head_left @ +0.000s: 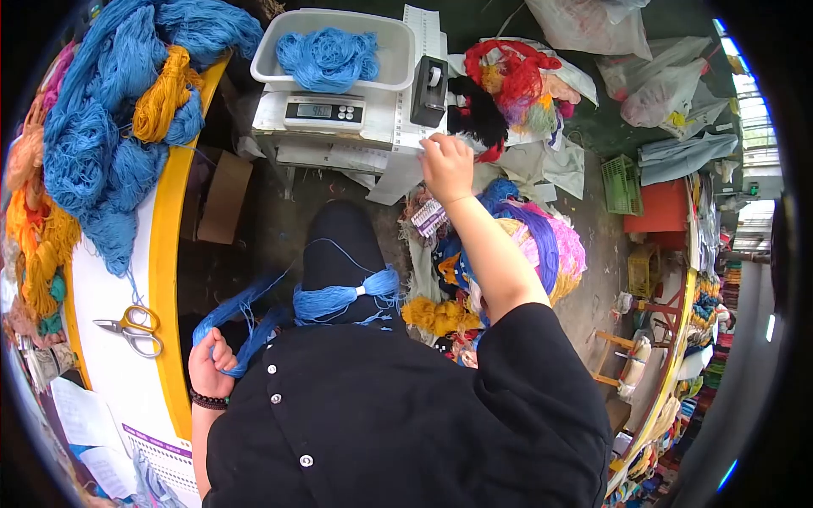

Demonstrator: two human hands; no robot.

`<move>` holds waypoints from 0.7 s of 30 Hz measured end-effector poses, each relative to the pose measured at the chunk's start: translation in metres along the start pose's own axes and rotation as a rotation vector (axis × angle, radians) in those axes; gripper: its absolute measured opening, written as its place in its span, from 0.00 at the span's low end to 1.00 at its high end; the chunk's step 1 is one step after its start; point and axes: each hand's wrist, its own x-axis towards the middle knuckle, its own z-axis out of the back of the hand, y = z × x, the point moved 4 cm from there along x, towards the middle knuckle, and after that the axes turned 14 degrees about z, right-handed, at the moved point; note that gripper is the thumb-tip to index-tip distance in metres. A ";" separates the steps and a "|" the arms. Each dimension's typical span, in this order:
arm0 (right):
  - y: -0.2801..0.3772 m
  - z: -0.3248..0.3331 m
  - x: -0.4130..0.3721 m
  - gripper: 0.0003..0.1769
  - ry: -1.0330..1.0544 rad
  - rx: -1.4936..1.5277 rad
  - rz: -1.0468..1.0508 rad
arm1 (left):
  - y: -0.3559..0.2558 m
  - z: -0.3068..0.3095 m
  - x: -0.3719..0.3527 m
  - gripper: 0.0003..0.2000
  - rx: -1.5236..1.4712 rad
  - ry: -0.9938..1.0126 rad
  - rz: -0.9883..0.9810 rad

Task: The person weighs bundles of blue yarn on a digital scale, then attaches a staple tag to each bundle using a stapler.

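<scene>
My left hand [212, 364] is closed round a hank of blue yarn [246, 313] whose loose strands hang beside my leg. My right hand [447, 168] reaches forward with curled fingers at the edge of a printed label sheet [396, 173], just below a black tape dispenser [429, 91]. Whatever its fingertips pinch, if anything, is too small to make out. Across my thigh lies a blue yarn bundle [322, 302] with a white band round its middle. Ahead, a digital scale [324, 112] carries a white tray [406, 46] holding loose blue yarn [329, 59].
On the left, a yellow-edged table [161, 279] bears blue and orange skeins [85, 161] and yellow-handled scissors [135, 330]. Multicoloured yarn [550, 250] is heaped to my right. Plastic bags [669, 93] and a green crate [622, 186] stand farther right.
</scene>
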 end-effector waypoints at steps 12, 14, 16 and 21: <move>0.001 -0.022 -0.004 0.19 0.126 -0.041 -0.048 | 0.003 -0.003 0.002 0.07 0.003 -0.009 0.005; 0.010 -0.026 0.007 0.19 0.084 -0.027 0.009 | 0.005 -0.001 0.003 0.07 0.000 -0.015 0.000; 0.014 -0.038 0.010 0.18 0.129 -0.013 -0.006 | 0.003 0.000 0.004 0.07 0.005 -0.012 0.012; 0.011 -0.055 0.013 0.09 0.125 -0.089 0.026 | 0.001 -0.004 0.000 0.07 0.028 -0.029 -0.005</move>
